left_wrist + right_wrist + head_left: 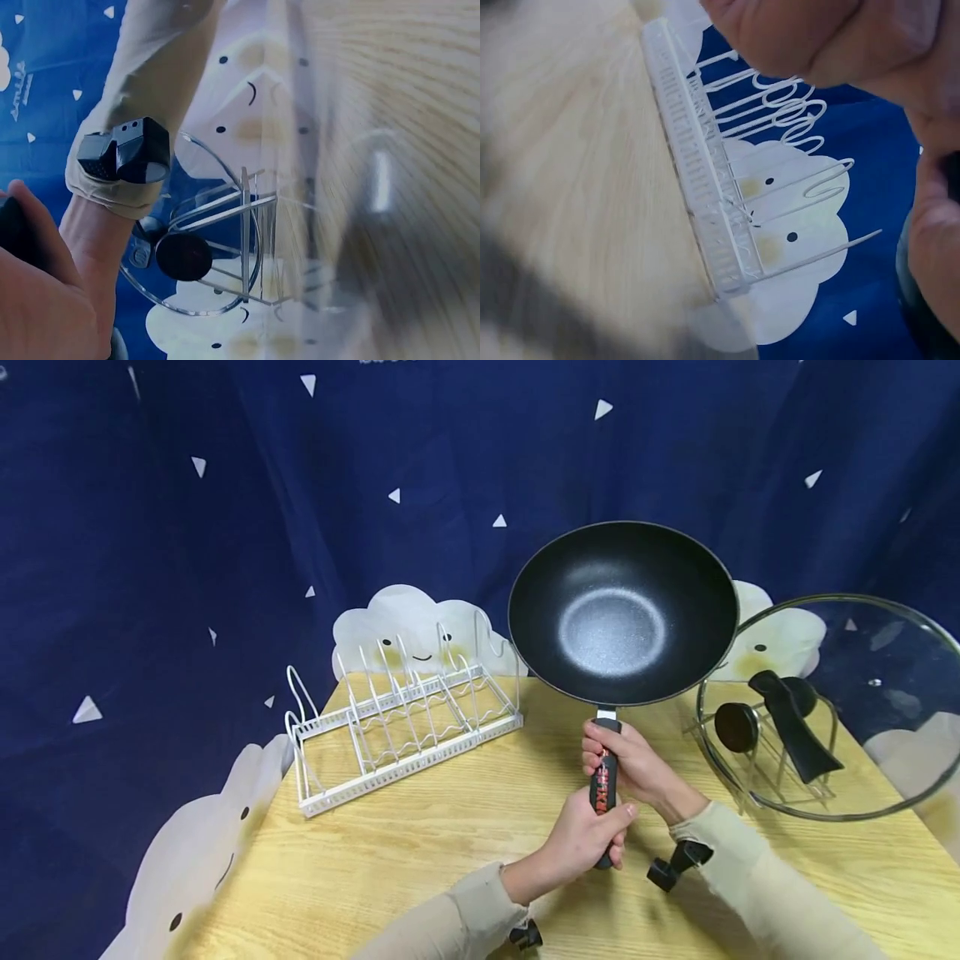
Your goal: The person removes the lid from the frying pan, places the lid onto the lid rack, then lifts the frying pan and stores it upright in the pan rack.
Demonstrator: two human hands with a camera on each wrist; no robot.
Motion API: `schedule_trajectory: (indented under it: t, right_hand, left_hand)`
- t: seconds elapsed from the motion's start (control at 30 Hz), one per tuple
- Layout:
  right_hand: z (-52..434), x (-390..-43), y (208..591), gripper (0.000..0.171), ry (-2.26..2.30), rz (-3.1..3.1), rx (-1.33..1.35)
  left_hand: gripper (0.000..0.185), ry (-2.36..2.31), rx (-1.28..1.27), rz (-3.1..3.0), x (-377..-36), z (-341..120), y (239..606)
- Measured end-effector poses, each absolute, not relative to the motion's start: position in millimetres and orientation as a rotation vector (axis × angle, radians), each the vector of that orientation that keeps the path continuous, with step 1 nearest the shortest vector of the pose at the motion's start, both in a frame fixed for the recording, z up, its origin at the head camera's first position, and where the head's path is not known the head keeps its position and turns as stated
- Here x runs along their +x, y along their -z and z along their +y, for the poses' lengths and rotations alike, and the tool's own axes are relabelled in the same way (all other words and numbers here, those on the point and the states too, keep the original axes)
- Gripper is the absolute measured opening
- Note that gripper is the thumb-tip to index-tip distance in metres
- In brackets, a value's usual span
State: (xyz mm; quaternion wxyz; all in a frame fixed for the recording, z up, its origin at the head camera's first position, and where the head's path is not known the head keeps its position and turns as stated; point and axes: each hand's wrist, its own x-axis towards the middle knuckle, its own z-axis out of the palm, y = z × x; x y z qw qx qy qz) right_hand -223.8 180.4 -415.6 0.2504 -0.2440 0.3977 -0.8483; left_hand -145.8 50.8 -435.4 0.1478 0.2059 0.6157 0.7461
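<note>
A black wok [615, 627] is held up over the table, its dark inside facing me and its handle [603, 777] pointing down toward me. My right hand [630, 764] grips the upper part of that handle, close to the pan. Below it, my left hand [577, 835] wraps round the lower end, with the thumb lying across. Red lettering shows on the grip between the hands. In the left wrist view, the left hand [45, 300] fills the lower left corner. Fingers of the right hand [855, 37] cover the top of the right wrist view.
A white wire rack [405, 727] with upright dividers stands left on the wooden table [420, 860]. At right, a large glass lid [885, 693] with a black handle leans upright in a metal wire stand [783, 777]. A dark blue curtain [420, 435] hangs behind.
</note>
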Motion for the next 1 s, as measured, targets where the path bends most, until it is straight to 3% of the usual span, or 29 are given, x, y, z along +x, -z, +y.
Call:
schedule_trajectory:
  t: [0.23,0.53,0.77,1.0]
  right_hand:
    - [173.8,-226.6,411.3,0.018,2.276,1.47,-0.544]
    - [163.8,-226.9,405.6,0.019,2.222,1.768,-0.498]
    - [155.7,-222.5,396.9,0.019,2.126,1.9,-0.456]
    - [147.6,-222.9,383.0,0.035,1.952,2.095,-0.476]
  left_hand:
    - [0.01,-2.176,0.433,1.899,-148.1,50.5,437.1]
    - [0.017,-2.202,0.175,2.103,-150.7,58.4,440.1]
    - [0.017,-2.338,0.304,1.983,-150.5,58.2,449.2]
    - [0.021,-2.461,0.458,1.899,-151.0,54.4,448.9]
